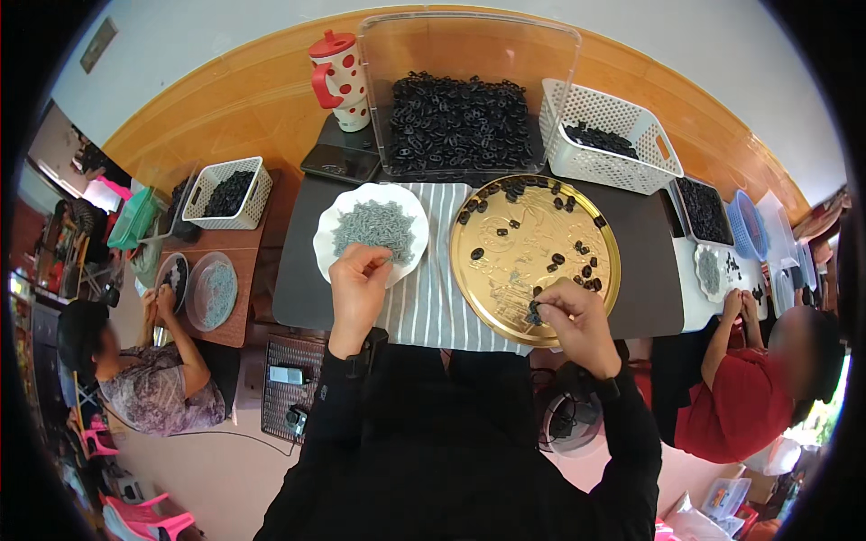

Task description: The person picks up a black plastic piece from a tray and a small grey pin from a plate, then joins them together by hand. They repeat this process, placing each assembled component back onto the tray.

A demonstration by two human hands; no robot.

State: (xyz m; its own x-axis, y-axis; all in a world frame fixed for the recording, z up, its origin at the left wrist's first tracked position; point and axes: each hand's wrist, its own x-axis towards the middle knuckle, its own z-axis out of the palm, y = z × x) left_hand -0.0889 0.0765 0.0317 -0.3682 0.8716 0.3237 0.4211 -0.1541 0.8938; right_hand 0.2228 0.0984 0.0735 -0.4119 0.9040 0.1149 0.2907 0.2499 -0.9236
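A white scalloped bowl (322, 236) holds a heap of small grey pieces (374, 225) that look like screws or pins. At its near edge my left hand (358, 293) is closed in a pinch, thumb against fingertips; whatever lies between them is too small to make out. To the right stands a round gold tray (505, 270) with small black oval plastic parts (558, 259) scattered mostly round its rim. Over the tray's near right side, my right hand (582, 325) pinches a small black plastic part (534, 314) between thumb and fingers.
Behind lie a clear bin (379, 90) of black parts, a white basket (622, 171), a dark phone-like device (341, 163) and a dotted tumbler (352, 95). A striped cloth (406, 311) lies beneath the tray. People work at left (162, 388) and right (740, 388).
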